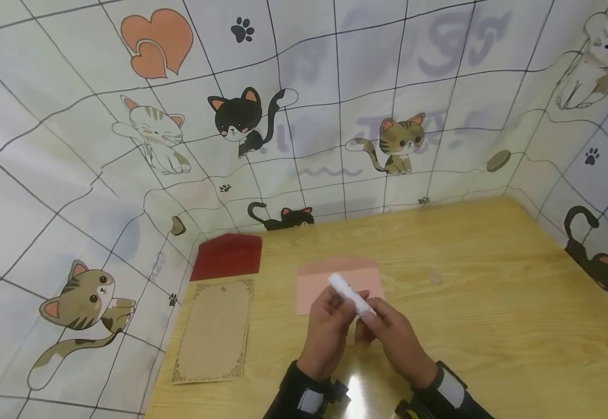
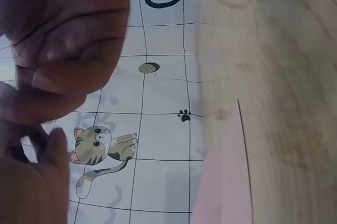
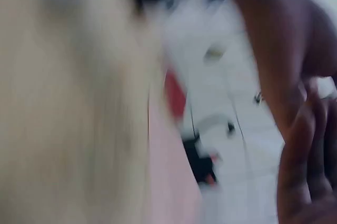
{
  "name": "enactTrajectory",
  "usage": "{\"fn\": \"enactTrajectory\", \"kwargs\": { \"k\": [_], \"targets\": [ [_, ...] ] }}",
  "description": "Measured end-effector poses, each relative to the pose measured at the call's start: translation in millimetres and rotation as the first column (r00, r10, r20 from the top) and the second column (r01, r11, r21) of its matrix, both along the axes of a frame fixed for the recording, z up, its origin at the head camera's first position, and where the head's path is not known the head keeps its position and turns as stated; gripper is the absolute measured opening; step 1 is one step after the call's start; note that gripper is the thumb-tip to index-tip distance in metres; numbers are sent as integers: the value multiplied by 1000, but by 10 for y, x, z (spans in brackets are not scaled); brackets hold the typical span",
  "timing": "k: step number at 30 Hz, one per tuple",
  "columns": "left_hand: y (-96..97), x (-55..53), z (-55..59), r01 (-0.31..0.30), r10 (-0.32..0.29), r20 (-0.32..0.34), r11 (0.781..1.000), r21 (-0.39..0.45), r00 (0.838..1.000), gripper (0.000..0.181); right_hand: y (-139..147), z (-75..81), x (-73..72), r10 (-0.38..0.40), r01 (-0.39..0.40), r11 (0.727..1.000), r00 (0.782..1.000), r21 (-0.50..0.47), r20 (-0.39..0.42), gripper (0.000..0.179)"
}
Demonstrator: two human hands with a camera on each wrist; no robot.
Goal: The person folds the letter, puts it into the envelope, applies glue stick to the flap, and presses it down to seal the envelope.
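A white glue stick [image 1: 341, 285] is held in front of me in both hands, tilted with its upper end toward the left. My left hand [image 1: 327, 331] grips its left part between thumb and fingers. At the lower right end, my right hand [image 1: 395, 334] pinches it with thumb and fingers. Beneath the hands, a pink envelope [image 1: 309, 288] lies on the table with its flap spread away from me; the hands cover its lower right part. In the wrist views the hands hide most of the stick, and the right wrist view is blurred.
To the left lie a dark red envelope [image 1: 230, 256] and, nearer me, a tan sheet of letter paper [image 1: 214, 331] with an ornate border. A small pale spot [image 1: 436, 277] shows on the wooden table [image 1: 518, 308]. Cat-print sheeting [image 1: 324, 163] encloses the back and sides.
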State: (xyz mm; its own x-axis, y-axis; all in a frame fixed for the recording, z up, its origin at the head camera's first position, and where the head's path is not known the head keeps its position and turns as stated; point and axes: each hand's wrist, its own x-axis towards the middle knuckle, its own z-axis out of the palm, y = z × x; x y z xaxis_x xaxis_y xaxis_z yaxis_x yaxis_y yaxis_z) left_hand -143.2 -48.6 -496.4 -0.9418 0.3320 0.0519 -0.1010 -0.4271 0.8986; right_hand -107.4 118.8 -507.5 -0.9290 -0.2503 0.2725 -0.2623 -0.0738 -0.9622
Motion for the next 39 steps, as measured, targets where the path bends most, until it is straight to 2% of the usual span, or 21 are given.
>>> {"fn": "enactTrajectory", "kwargs": {
  "k": [1,2,4,6,7,9,11,13,15,17,19,22,23,24,25,28,30,32,34,37,39],
  "targets": [
    [2,-6,-6,-23,23,29,1000,-8,999,10,-3,-4,-14,-108,123,983,988,137,-114,14],
    [5,-11,-14,-38,39,55,999,-17,998,9,-8,-11,-30,-186,243,941,953,237,-240,28],
    [9,-21,-28,-56,59,94,998,-26,994,10,-17,-32,-58,-260,441,832,846,336,-466,48],
    [13,-26,-35,-59,61,121,998,-17,991,13,-27,-53,-65,-273,531,777,768,338,-579,46],
    [14,-29,-39,-58,59,129,998,-8,990,13,-35,-57,-57,-285,541,776,759,324,-585,40],
    [14,-30,-38,-46,45,117,999,3,992,13,-57,-38,-24,-320,494,823,811,281,-490,29],
    [13,-28,-35,-40,38,100,999,10,994,12,-81,1,10,-332,405,892,888,201,-317,26],
    [12,-28,-34,-39,38,79,999,14,996,11,-106,51,33,-334,347,932,934,102,-128,26],
    [12,-25,-35,-51,50,69,999,16,996,11,-129,87,35,-334,334,941,942,48,-19,26],
    [14,-22,-43,-73,71,71,997,22,995,12,-154,93,34,-382,384,919,923,92,-34,27],
    [23,-14,-54,-93,91,79,995,20,993,13,-178,69,28,-447,476,858,877,193,-175,34],
    [43,-8,-69,-121,120,91,993,9,989,15,-202,3,4,-480,657,686,732,312,-483,44],
    [51,-6,-72,-132,131,93,991,8,987,15,-204,-16,-6,-471,697,643,686,317,-555,46],
    [56,-7,-74,-141,140,98,990,10,985,15,-202,-29,-15,-456,707,631,670,318,-586,47],
    [59,-8,-75,-150,148,100,989,12,984,16,-200,-37,-21,-442,685,655,690,319,-573,47],
    [50,-8,-75,-158,154,114,987,32,982,16,-178,-14,-14,-356,435,865,883,250,-305,33],
    [38,-7,-81,-145,140,122,989,36,983,17,-166,20,-2,-271,279,951,960,131,-72,27],
    [24,-4,-80,-127,122,119,991,36,985,17,-163,50,9,-213,211,977,974,33,81,28],
    [15,-4,-76,-112,108,109,993,31,988,19,-172,61,13,-230,227,973,969,37,95,30],
    [9,-1,-69,-107,103,100,994,30,990,21,-210,29,13,-346,355,913,935,199,-78,35],
    [14,-4,-75,-108,105,107,994,20,989,18,-231,-15,2,-392,468,825,878,316,-276,46]
  ]
}}
